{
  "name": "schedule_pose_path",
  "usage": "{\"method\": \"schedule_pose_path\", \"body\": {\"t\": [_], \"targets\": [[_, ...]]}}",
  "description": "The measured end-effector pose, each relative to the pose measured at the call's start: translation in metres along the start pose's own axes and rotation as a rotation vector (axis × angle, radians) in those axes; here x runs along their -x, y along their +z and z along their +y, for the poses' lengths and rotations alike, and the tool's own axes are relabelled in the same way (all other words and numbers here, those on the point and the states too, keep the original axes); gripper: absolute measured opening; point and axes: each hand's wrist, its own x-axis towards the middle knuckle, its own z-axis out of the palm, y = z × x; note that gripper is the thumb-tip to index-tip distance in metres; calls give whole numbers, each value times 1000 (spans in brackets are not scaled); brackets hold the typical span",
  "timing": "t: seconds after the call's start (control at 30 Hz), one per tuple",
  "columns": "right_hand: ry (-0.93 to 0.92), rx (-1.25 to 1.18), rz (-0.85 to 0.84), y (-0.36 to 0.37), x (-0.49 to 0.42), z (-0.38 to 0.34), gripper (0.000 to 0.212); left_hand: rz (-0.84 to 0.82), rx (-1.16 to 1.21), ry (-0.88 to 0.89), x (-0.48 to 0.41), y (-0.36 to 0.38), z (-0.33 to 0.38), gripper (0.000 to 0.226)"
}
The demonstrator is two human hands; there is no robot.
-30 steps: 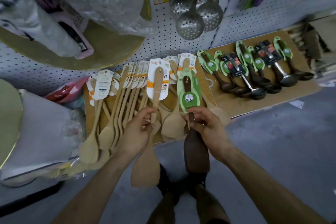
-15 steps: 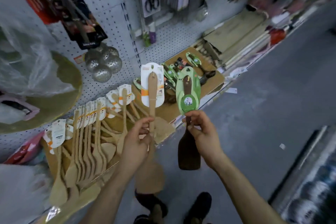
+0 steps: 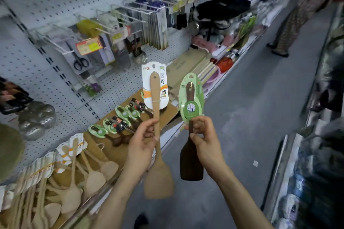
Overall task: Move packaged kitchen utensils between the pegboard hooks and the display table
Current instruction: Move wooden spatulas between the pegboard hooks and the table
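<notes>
- Holding a light wooden spatula [image 3: 158,182], the left hand [image 3: 140,147] has its fingers and thumb curled round the thin handle, about halfway down.
- It stands straight up in the air over the floor, just out from the edge of the display table [image 3: 111,151]. The card end is up and the flat blade hangs down below the hand.
- The right hand [image 3: 206,141] pinches a dark wooden spatula [image 3: 188,163] by its handle the same way. It is just beside the light one, not touching it.
- The pegboard hooks [image 3: 130,22] are up and to the left of both hands. The table is down and to the left. The left hand is on that side, so I think it is nearer to either place.
- To hang one, the little hole at the top of its card would have to slide over a hook tip. The card ends already point up, which helps.
- The white card [image 3: 146,96] has an orange stripe, a small cartoon child and a red brand mark on top. The writing looks Chinese and I cannot read it for sure.
- The green card [image 3: 191,111] has a round badge with big brush letters, too fuzzy to read.
- On the table lie more pale spatulas [image 3: 74,188] and dark spoons [image 3: 119,124] on green cards. Scissors [image 3: 81,63] and yellow price tags [image 3: 89,47] hang on the pegboard [image 3: 55,2]. The tags are too blurry to read.
</notes>
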Motion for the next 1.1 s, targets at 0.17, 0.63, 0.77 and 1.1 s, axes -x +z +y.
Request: {"method": "schedule_pose_path", "body": {"t": [0.17,0.63,0.77,1.1], "targets": [[-25,-11,50,-53,-40,-7,70,-59,-27,24,-44,51,17,70],[-62,26,187,-159,-240,-13,82,-183,-5,95,-254,195,51,73],[-64,70,192,-192,-295,-21,82,-223,-44,97,-312,228,62,72],[-101,35,65,-279,-442,-18,78,-81,-43,90,-431,312,88,72]]}}
